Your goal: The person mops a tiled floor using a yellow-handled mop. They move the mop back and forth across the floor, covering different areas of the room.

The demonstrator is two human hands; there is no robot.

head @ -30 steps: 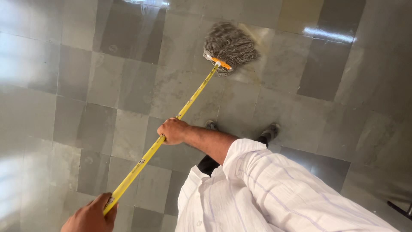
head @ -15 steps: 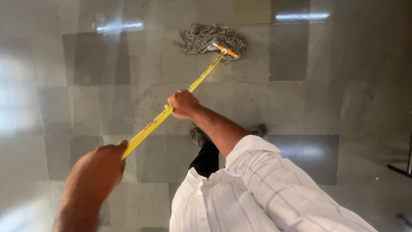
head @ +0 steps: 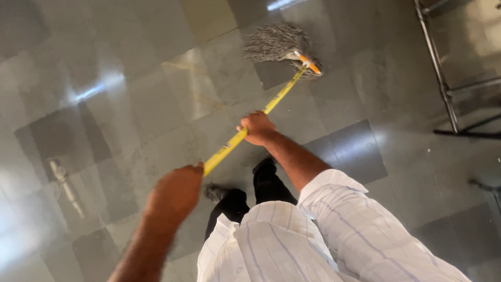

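The left hand (head: 177, 190) is gripping the near end of a yellow mop handle (head: 261, 112), fingers wrapped closed around it. The right hand (head: 257, 128) is clasping the same handle farther along, also closed tight. The handle is slanting up and away to the grey string mop head (head: 276, 43), which is lying spread on the floor (head: 130, 109) beyond an orange collar (head: 309, 63). Below the hands, black trousers (head: 261, 188) and a dark shoe (head: 216, 192) are showing under a white striped shirt (head: 292, 240). At the upper right a metal frame (head: 443, 89) is standing well apart from the mop. The floor is glossy grey tile, lighter and darker squares, catching bright reflections at the left
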